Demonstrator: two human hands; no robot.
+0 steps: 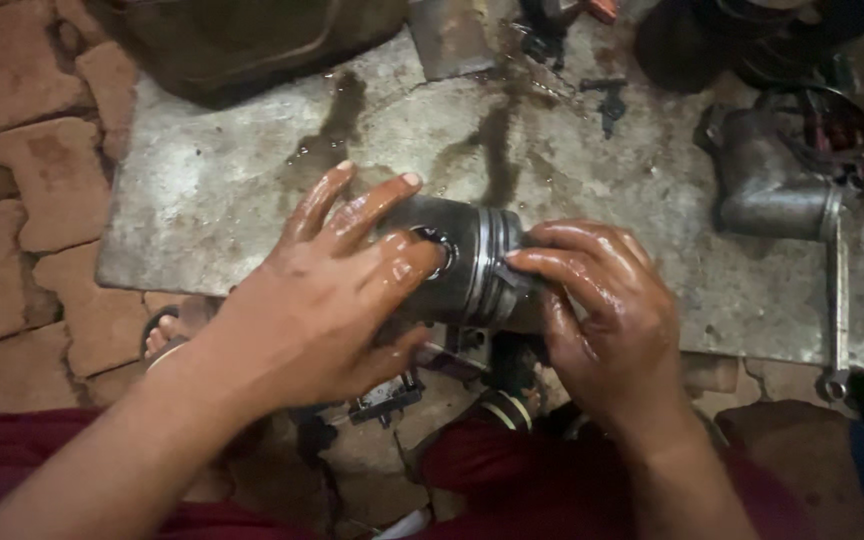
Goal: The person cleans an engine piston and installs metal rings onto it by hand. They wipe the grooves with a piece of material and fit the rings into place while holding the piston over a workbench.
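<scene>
Head view: metal piston [472,262] lies on its side at the near edge of the wet concrete slab [252,170]. Your left hand [327,300] cups its skirt end, fingers wrapped on; your right hand [607,315] pinches the ring end. Bare slab beyond; grey elbow casting [767,185] to the right, well apart.

Both hands, the left hand [317,305] and the right hand [607,320], are bare and gleam with a wet, oily film, and the fingers [552,262] are slick and shiny. The forearms are bare, without sleeves. Dark red cloth covers the legs [552,490]. A sandal [162,340] with a pale strap is on one foot.
</scene>
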